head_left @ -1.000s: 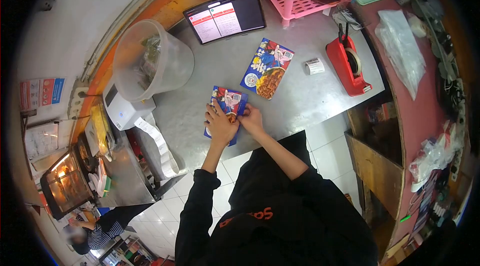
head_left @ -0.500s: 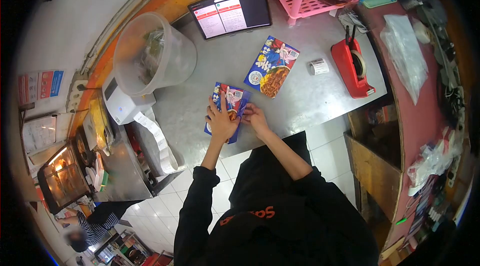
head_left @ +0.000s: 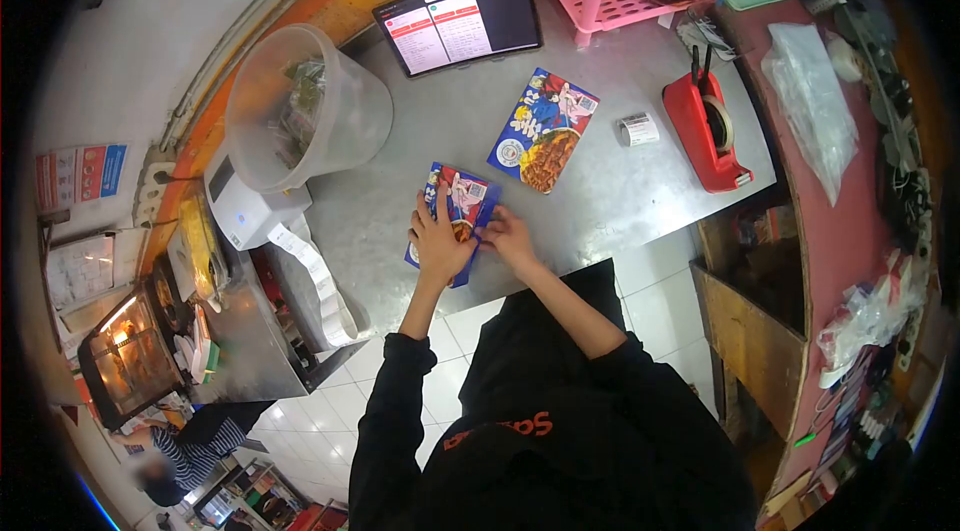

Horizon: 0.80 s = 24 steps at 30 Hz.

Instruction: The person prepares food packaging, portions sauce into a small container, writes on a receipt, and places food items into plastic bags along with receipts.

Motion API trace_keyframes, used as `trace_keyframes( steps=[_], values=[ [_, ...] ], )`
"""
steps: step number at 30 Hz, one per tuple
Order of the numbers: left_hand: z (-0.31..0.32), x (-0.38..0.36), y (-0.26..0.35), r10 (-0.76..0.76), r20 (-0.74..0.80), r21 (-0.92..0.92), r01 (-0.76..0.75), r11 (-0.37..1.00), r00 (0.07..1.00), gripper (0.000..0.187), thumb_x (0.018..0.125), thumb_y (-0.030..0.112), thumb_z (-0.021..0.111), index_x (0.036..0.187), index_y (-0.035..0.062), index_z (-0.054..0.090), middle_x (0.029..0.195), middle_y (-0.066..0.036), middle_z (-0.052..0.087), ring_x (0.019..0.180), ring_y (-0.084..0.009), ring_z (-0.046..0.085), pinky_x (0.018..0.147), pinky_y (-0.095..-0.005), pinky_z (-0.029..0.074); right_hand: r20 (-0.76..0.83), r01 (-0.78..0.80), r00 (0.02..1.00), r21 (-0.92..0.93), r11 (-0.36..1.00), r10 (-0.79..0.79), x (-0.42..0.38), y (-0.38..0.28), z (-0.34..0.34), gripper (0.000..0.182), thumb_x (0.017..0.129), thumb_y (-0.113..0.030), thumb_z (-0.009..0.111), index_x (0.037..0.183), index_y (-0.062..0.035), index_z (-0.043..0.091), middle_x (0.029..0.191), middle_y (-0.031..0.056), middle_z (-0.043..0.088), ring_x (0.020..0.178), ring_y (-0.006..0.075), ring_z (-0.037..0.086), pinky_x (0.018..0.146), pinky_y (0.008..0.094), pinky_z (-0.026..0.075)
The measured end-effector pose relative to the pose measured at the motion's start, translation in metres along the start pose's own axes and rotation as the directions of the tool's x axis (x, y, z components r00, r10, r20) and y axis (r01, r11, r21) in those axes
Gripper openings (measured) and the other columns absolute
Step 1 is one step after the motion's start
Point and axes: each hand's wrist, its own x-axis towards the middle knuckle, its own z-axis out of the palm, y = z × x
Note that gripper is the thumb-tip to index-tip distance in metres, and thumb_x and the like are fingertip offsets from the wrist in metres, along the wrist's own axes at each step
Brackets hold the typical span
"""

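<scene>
A blue printed food box (head_left: pixel 468 193) with cartoon figures and a food picture lies near the front edge of the metal table. Across its top, my left hand (head_left: pixel 441 243) rests flat with fingers spread. My right hand (head_left: pixel 509 240) is at the box's right side, fingers and thumb pinched at its edge. What exactly those fingertips grip is partly hidden. Behind and to the right lies a second box (head_left: pixel 545 131) with the same print, touched by neither hand.
A tablet (head_left: pixel 460 21) and a clear bucket (head_left: pixel 370 116) stand at the back. A label printer (head_left: pixel 240 211) trails a label strip (head_left: pixel 322 283). Rightward are a small paper roll (head_left: pixel 637 130), a red tape dispenser (head_left: pixel 690 136) and a pink rack (head_left: pixel 640 6). Another person (head_left: pixel 195 456) stands far left.
My right fingers have shifted slightly along the near box's right edge. My left hand stays on top, and both boxes hold their places.
</scene>
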Motion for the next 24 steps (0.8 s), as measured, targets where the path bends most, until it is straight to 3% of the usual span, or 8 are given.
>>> trace_keyframes(
  steps=[2,5,7,11,14,17,19,24],
  values=[
    [0.000,-0.001,0.001,-0.002,0.009,0.020,0.002,1.000,1.000,0.097,0.054,0.024,0.068,0.135,0.0223,0.014,0.133,-0.025,0.015,0.115,-0.0438,0.025,0.089,-0.0566,0.024,0.028,-0.008,1.000,-0.054,0.999,0.010,0.003,0.004,0.000,0.051,0.072,0.007,0.049,0.120,-0.0018,0.036,0.087,0.0061,0.053,0.081,0.0161,0.057,0.067,0.0289,0.051],
    [0.001,-0.001,0.004,-0.013,0.024,0.057,0.011,0.998,1.000,0.098,0.054,0.022,0.069,0.135,0.0223,0.014,0.134,-0.026,0.014,0.116,-0.0440,0.023,0.090,-0.0566,0.023,-0.003,0.019,1.000,0.043,0.999,-0.019,0.008,0.013,-0.004,0.048,0.072,0.008,0.046,0.118,-0.0019,0.037,0.086,0.0065,0.056,0.078,0.0158,0.057,0.067,0.0287,0.051],
    [0.002,-0.001,0.003,-0.020,0.032,0.074,0.018,0.997,0.999,0.098,0.054,0.021,0.069,0.135,0.0223,0.014,0.134,-0.026,0.013,0.117,-0.0441,0.023,0.090,-0.0566,0.023,0.074,-0.044,0.997,0.097,0.994,0.037,0.009,0.011,-0.006,0.044,0.074,0.010,0.042,0.116,-0.0023,0.038,0.094,0.0102,0.056,0.085,0.0175,0.056,0.074,0.0313,0.051],
    [0.009,0.000,0.001,-0.002,-0.006,0.096,0.002,0.995,1.000,0.097,0.056,0.022,0.069,0.135,0.0226,0.013,0.134,-0.027,0.012,0.117,-0.0446,0.023,0.090,-0.0562,0.022,0.091,-0.026,0.996,0.114,0.993,0.016,0.006,0.009,-0.004,0.042,0.076,0.009,0.039,0.116,-0.0022,0.038,0.095,0.0107,0.057,0.085,0.0185,0.057,0.076,0.0321,0.050],
    [0.005,0.004,-0.005,0.000,0.004,0.065,0.000,0.998,1.000,0.097,0.056,0.027,0.070,0.135,0.0228,0.013,0.134,-0.026,0.012,0.116,-0.0444,0.024,0.090,-0.0558,0.022,0.085,-0.026,0.996,0.076,0.997,0.019,0.008,0.009,-0.003,0.042,0.076,0.008,0.043,0.117,-0.0017,0.038,0.095,0.0105,0.057,0.086,0.0185,0.057,0.077,0.0315,0.050],
    [-0.001,0.004,-0.009,-0.001,0.063,0.013,0.000,1.000,0.998,0.099,0.056,0.031,0.072,0.135,0.0232,0.013,0.135,-0.025,0.012,0.116,-0.0440,0.024,0.091,-0.0552,0.023,0.091,0.036,0.995,-0.091,0.995,-0.027,0.006,0.004,0.002,0.044,0.076,0.008,0.048,0.118,-0.0011,0.037,0.093,0.0097,0.057,0.085,0.0179,0.057,0.076,0.0305,0.050],
    [-0.001,0.005,-0.009,0.002,0.080,0.041,-0.005,0.999,0.997,0.102,0.054,0.030,0.073,0.135,0.0235,0.012,0.135,-0.024,0.012,0.116,-0.0438,0.024,0.091,-0.0542,0.024,0.044,0.100,0.994,-0.033,0.994,-0.098,0.009,0.007,0.003,0.046,0.073,0.004,0.056,0.115,-0.0017,0.039,0.083,0.0076,0.057,0.070,0.0139,0.057,0.060,0.0255,0.050],
    [-0.006,0.003,-0.009,0.023,0.079,-0.023,-0.021,1.000,0.997,0.101,0.054,0.025,0.072,0.135,0.0232,0.013,0.135,-0.024,0.012,0.116,-0.0445,0.024,0.091,-0.0543,0.024,-0.048,0.118,0.992,-0.054,0.992,-0.120,0.011,0.015,-0.002,0.053,0.071,0.006,0.058,0.119,-0.0025,0.036,0.081,0.0077,0.058,0.069,0.0140,0.058,0.058,0.0252,0.050]
  ],
)
